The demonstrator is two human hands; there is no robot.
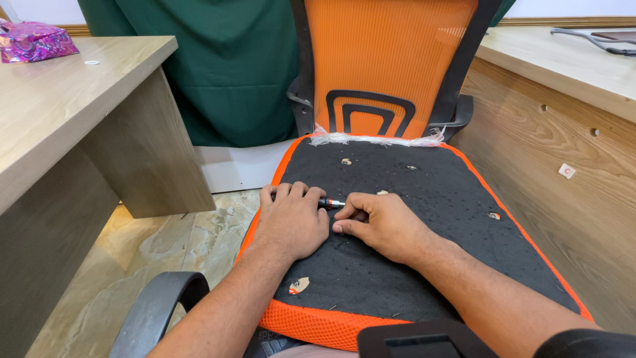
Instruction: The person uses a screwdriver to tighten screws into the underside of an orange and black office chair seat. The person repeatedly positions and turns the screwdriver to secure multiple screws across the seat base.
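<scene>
Together, both hands grip a small screwdriver on the chair seat.

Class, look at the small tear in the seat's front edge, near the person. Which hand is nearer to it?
Left. The left hand lies just behind the tear, on the same side of the seat; the right hand rests farther off, toward the middle.

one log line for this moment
left hand: grips screwdriver | right hand: fingertips at its tip | surface: worn black seat cushion of orange office chair
</scene>
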